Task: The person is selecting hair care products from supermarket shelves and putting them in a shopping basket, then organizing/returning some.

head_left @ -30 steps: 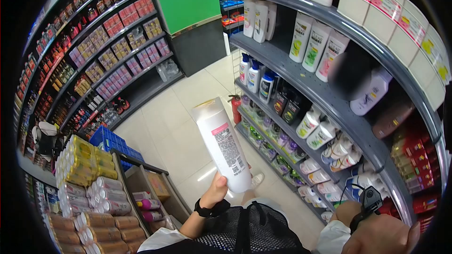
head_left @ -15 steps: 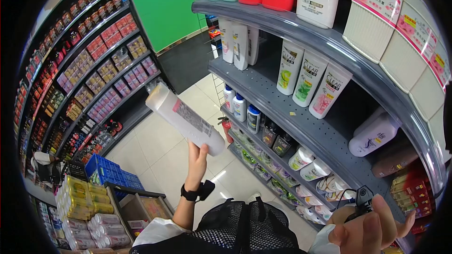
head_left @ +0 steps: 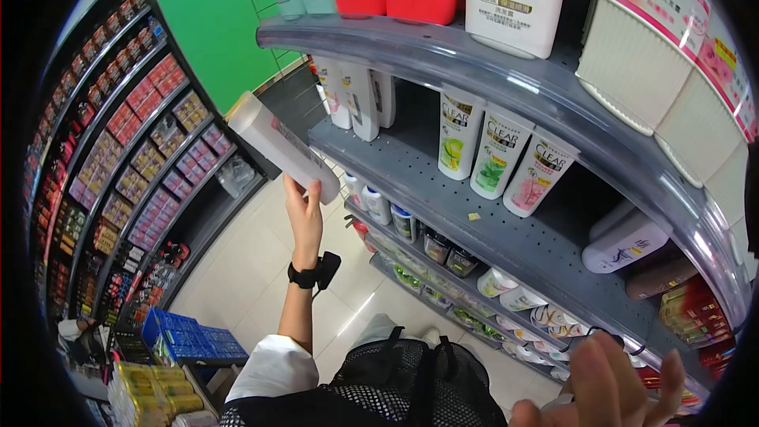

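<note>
My left hand [head_left: 303,215] is raised and grips the bottom end of a tall white bottle [head_left: 274,144], which lies tilted with its cap end up to the left. The bottle hangs in front of the left end of a grey shelf [head_left: 411,166] bearing white bottles [head_left: 357,100] and three Clear bottles [head_left: 496,153]. My right hand [head_left: 624,386] is low at the bottom right, fingers spread, holding nothing. A black band [head_left: 307,275] sits on my left wrist.
A higher shelf [head_left: 411,47] carries red, green and white bottles. Lower shelves hold small bottles and tubes [head_left: 506,300]. Across the tiled aisle stands a dark rack of boxed goods [head_left: 134,134]. A blue crate [head_left: 194,341] and a black mesh bag [head_left: 411,383] are below me.
My left hand has lifted the white bottle up and to the left, from chest height to the shelf's left end. The view has tilted upward. My right hand stays low with fingers apart.
</note>
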{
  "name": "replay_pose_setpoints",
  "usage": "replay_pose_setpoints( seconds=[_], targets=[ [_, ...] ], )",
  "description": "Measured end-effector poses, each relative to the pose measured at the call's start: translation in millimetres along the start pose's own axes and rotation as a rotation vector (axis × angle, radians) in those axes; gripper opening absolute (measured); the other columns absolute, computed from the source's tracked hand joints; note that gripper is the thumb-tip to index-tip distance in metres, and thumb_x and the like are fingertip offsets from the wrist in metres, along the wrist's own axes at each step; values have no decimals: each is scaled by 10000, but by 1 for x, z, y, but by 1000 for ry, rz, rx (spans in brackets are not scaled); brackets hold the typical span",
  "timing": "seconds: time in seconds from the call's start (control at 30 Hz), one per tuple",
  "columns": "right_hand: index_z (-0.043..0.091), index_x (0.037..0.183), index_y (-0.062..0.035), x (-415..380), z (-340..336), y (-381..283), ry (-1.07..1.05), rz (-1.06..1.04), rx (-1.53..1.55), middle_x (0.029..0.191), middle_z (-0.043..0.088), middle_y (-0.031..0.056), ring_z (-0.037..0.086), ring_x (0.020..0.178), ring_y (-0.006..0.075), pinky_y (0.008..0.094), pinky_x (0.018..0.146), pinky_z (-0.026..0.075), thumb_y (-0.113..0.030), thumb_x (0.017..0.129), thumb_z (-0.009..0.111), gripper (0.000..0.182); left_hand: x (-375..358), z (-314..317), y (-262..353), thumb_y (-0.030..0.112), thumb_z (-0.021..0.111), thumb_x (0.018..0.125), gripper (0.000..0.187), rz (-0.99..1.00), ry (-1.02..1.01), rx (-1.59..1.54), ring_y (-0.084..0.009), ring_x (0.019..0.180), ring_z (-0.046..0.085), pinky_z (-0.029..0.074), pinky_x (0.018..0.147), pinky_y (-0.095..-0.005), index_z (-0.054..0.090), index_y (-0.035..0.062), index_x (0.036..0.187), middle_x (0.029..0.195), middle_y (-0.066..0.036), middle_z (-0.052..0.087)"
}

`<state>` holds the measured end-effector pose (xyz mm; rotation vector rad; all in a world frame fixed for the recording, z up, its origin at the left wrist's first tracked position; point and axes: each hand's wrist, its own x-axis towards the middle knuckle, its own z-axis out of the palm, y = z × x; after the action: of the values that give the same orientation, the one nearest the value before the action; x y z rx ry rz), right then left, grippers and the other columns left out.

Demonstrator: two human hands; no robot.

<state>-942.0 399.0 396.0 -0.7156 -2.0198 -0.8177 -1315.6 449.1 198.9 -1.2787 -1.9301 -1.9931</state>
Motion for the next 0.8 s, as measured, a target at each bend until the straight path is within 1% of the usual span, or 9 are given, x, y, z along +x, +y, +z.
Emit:
replay_pose_setpoints(
  seconds=[0.13,0.27,0.37,0.57,0.6,0.67,0.73,0.77,0.8],
  targets=[
    [635,941,-129,24,-2,-11,-52,-94,-5,866,635,-74,666,738,100,390,943,393,-331,968,501,244,43,12,-16,252,573,947,560,53,19,-5,-250,1024,600,530,768,-356,309,13,1379,1121,-175,592],
    [657,941,-135,43,4,-24,-105,-182,1,847,640,-76,672,747,105,379,934,398,-300,960,519,216,77,20,-22,250,581,943,546,45,24,29,-256,1037,603,527,775,-359,324,11,1360,1121,-180,592],
    [685,893,-146,36,10,-23,-44,-284,179,764,630,-78,680,754,123,351,904,417,-216,914,581,128,95,22,-36,241,591,937,554,89,25,4,-257,1035,605,523,782,-354,316,14,1361,1123,-179,593],
    [689,854,-143,44,35,-49,137,-140,288,720,625,-84,680,738,139,326,861,438,-160,856,635,57,113,26,-49,212,612,921,612,-2,-70,-91,-275,1052,604,514,799,-353,269,25,1391,1166,-199,572],
    [676,847,-122,48,43,-50,188,-220,305,759,641,-78,680,734,145,291,790,460,-137,851,641,38,115,27,-51,212,612,921,612,-1,-73,-94,-275,1052,604,514,799,-353,269,25,1391,1166,-199,572],
    [671,841,-113,52,50,-53,192,-296,361,775,652,-66,680,733,148,284,761,467,-147,855,639,48,117,35,-52,187,585,942,553,54,-56,-110,-229,1094,566,486,861,-339,279,17,1370,1197,-172,560],
    [641,794,-107,53,55,-55,219,-425,410,836,676,-43,684,736,159,274,717,480,-164,866,624,93,117,40,-49,183,592,935,566,33,-57,-120,-238,1100,563,480,869,-345,277,20,1376,1209,-174,553],
    [641,794,-107,54,55,-57,218,-428,404,836,676,-43,684,736,159,274,717,480,-164,866,624,93,118,40,-49,180,600,929,580,7,-57,-123,-247,1105,559,473,877,-350,274,23,1382,1222,-175,545],
    [641,793,-102,54,51,-61,204,-388,435,843,675,-34,681,740,161,275,710,483,-168,859,630,94,118,42,-59,192,620,913,625,60,-45,-42,-277,1099,564,457,899,-367,265,19,1397,1232,-192,539]
  ],
)
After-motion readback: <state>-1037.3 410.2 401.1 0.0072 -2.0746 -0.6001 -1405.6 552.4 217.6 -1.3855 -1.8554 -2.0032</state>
